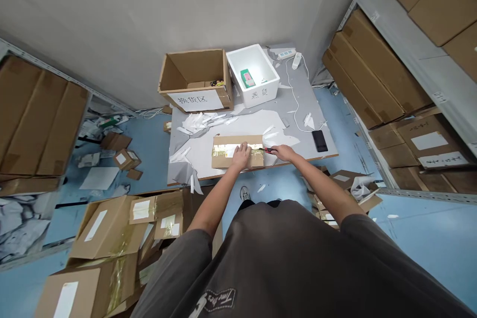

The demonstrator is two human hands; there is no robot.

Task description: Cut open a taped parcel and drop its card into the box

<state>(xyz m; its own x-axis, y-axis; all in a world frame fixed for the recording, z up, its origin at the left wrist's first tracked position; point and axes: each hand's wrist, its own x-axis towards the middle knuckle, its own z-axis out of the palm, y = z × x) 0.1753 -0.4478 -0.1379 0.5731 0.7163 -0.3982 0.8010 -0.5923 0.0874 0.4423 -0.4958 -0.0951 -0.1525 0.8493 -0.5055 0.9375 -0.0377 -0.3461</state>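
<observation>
A flat cardboard box with shiny tape along its middle and a white label lies near the front edge of the table. My left hand rests on top of it, fingers stretched over the tape and label. In my right hand is a red and black utility knife, gripped by its handle. The knife's tip points left and meets the right end of the box at the tape line. How far the blade is out cannot be made out.
Behind the box stand an open carton and a white foam box. Paper scraps litter the table. A black phone and a power strip lie at right. Shelves of cartons flank both sides; boxes pile up at lower left.
</observation>
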